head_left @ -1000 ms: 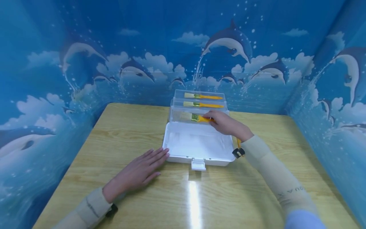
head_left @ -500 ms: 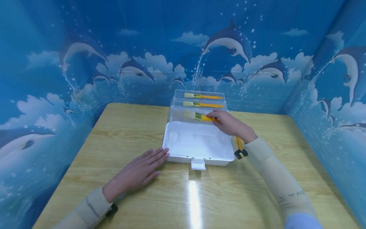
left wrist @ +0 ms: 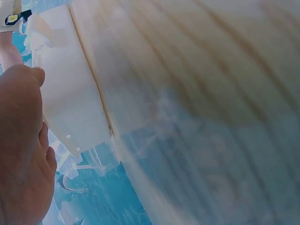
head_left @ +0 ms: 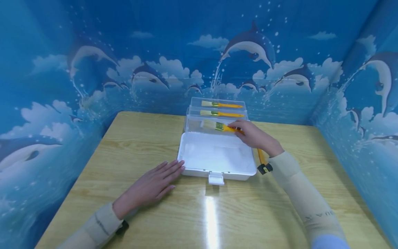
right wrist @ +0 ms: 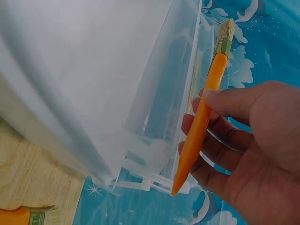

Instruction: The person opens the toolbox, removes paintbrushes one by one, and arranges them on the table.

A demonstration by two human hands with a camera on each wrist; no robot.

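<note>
The right hand (head_left: 253, 133) and held brush (head_left: 219, 127) are sitting slightly farther right than in the earlier frame. On the table (head_left: 140, 141), the box (head_left: 217, 155) is standing open. The left hand (head_left: 150, 185) is gripping nothing, straight fingers touching its corner; the right is pinching the held brush's handle over the lowest tray (head_left: 193, 127). Two brushes (head_left: 222, 113) are already lying in the upper trays (head_left: 194, 110); the held brush and a spare brush (right wrist: 15, 217) beside the box seem to be remaining.

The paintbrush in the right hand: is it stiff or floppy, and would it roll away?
The paintbrush probably stays stiff along its thick orange handle, but its thin bristles likely bend when pushed. Its wide, flat gold band may stop it rolling far.
</note>
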